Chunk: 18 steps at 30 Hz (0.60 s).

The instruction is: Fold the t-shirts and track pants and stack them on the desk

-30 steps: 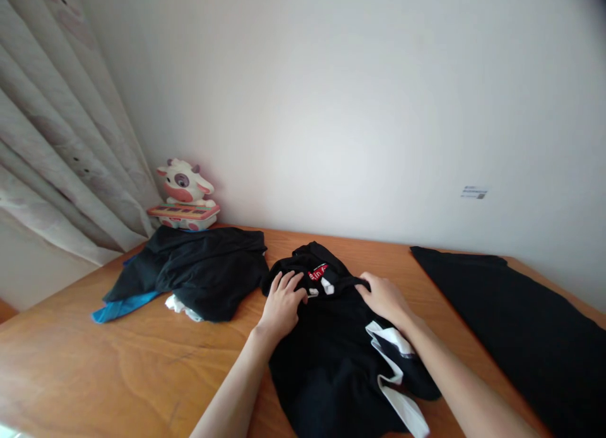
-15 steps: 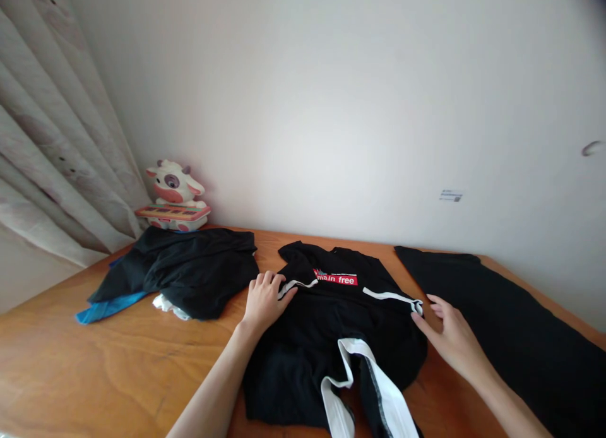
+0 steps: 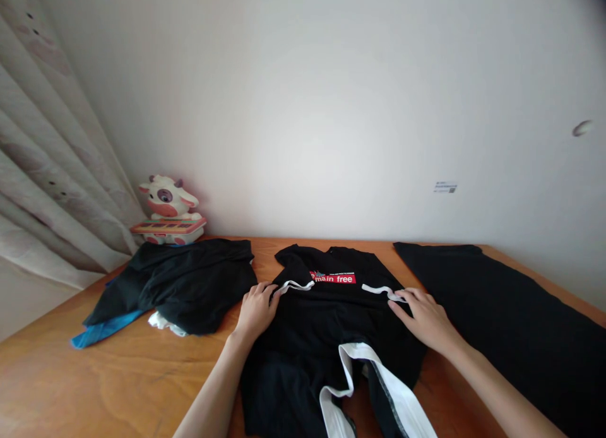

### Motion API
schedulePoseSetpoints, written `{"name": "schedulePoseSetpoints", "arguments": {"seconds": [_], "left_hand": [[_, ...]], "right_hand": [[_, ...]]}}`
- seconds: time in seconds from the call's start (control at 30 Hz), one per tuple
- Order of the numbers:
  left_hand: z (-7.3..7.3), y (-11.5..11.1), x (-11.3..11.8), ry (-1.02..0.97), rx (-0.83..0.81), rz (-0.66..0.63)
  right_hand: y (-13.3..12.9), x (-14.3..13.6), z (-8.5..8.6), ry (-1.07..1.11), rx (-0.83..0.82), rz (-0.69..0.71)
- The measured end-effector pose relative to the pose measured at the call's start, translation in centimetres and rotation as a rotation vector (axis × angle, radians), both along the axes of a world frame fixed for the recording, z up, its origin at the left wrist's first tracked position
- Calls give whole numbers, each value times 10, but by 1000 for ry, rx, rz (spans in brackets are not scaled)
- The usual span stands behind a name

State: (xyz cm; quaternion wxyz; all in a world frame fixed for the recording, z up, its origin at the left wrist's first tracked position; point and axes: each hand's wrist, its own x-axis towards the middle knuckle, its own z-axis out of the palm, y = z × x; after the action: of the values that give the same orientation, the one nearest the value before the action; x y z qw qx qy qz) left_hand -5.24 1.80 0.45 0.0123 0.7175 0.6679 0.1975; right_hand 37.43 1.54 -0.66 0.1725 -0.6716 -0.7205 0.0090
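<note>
A black T-shirt [image 3: 334, 259] with a red "main free" print lies on the wooden table, neckline towards the wall. Over its lower part spreads black cloth with white bands [image 3: 379, 362]; whether this is a second garment or part of the shirt I cannot tell. My left hand [image 3: 258, 310] is closed on the left edge of the black cloth, beside a short white strip [image 3: 298, 286]. At the right edge, thumb and fingers of my right hand [image 3: 421, 315] pinch the cloth where another white strip [image 3: 375, 290] ends. The fingertips partly hide both gripped edges.
A heap of black clothes [image 3: 189, 286], with blue and white cloth underneath, lies left on the table [image 3: 118, 387]. Behind it stands a cow-shaped toy keyboard [image 3: 169, 211]. A long black garment [image 3: 497, 305] lies on the right. The wall [image 3: 303, 110] bounds the table's far side.
My right hand has moved left and inward, bringing the right white strip's end with it, and its fingers have closed. My left hand stays at the left edge. The view has shifted slightly.
</note>
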Motion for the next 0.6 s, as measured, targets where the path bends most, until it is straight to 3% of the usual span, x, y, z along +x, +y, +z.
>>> {"name": "schedulePoseSetpoints", "arguments": {"seconds": [0.13, 0.3, 0.5, 0.6], "left_hand": [[4, 4, 0, -111, 11, 26], [8, -3, 13, 32, -23, -2], [7, -8, 21, 35, -9, -65], [4, -7, 22, -15, 61, -49]], "right_hand": [[13, 9, 10, 44, 26, -38], [18, 0, 12, 18, -2, 52], [-3, -16, 6, 45, 31, 18], [-17, -14, 6, 194, 74, -37]]}}
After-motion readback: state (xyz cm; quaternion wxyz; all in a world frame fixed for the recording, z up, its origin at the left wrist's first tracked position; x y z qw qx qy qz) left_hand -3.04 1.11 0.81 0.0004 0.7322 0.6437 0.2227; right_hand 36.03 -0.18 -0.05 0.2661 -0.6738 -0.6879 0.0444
